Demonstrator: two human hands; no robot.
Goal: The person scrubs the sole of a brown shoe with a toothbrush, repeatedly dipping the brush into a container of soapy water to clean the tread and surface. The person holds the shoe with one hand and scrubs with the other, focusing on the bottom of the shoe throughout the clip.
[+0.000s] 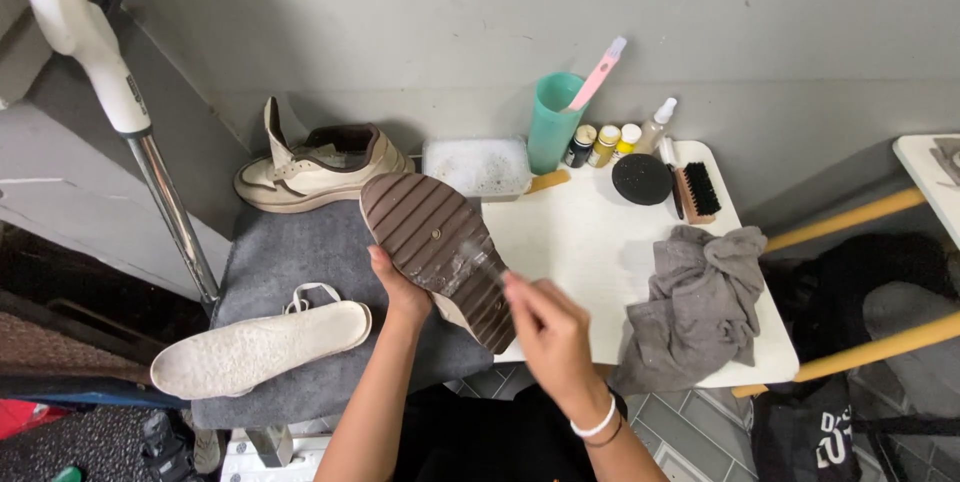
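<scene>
Two hands worked one shoe (440,252): the left hand (400,287) gripped it sole-up, lengthwise away; the right hand (545,327) pinched what seemed a small brush (482,264) against the sole.

— What's that in the right hand (548,327)?
— Too blurred to tell, just a pale streak over the brown sole (440,252).
— And the shoe's upper?
— Hidden beneath the sole and the left hand (402,292). Both forearms are cut off by the bottom edge.

Three small yellow-labelled bottles (604,145) and a clear spray bottle (656,126) stand beside the teal cup (551,122)
</scene>
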